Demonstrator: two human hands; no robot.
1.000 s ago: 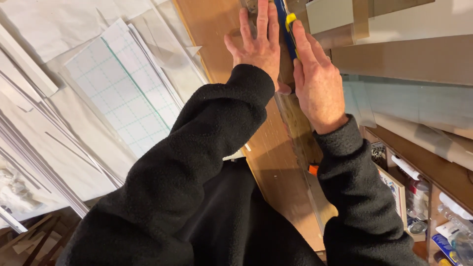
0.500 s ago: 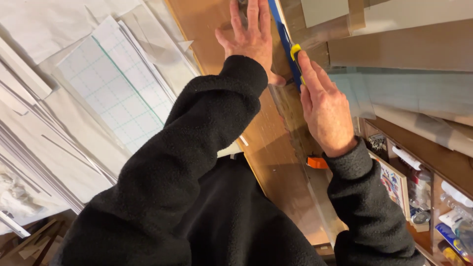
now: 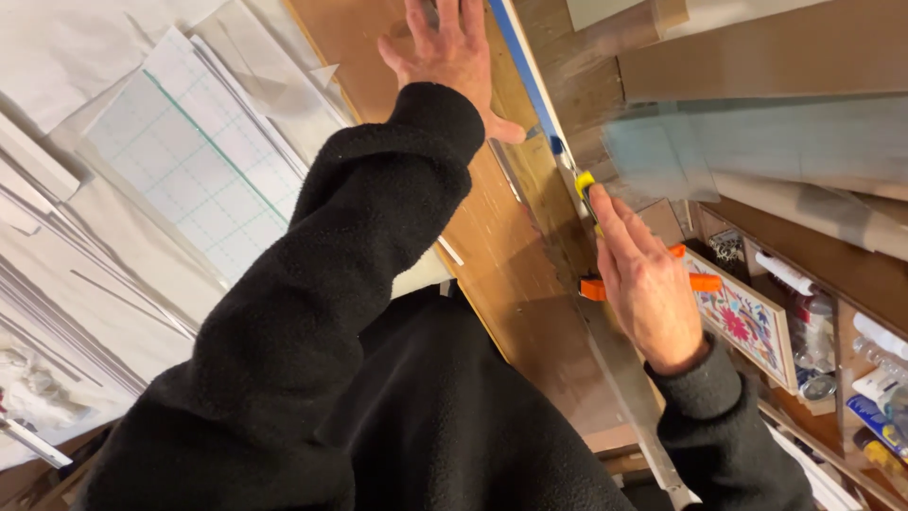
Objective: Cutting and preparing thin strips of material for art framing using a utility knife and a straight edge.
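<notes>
Your left hand (image 3: 454, 57) lies flat and open on the brown board (image 3: 492, 246), fingers spread, thumb stretched toward the straightedge (image 3: 615, 360). It holds nothing; the spread palm looks meant to pin the board so it cannot slide. Your right hand (image 3: 648, 289) is closed around a cutter (image 3: 584, 185), whose yellow end shows just beyond your fingertips, touching the straightedge's edge. The blade itself is hidden, so you cannot tell whether it bites the board. The long metal straightedge runs under that hand and on past your wrist, and an orange clamp (image 3: 594, 289) sits just beside your palm, likely fixing it as a guide. A blue strip (image 3: 525, 76) continues ahead of the cutter.

Compared with half a second ago, your right hand and the cutter have come well down the straightedge toward you, and now sit beside the clamp. Your left hand has kept its place.
</notes>
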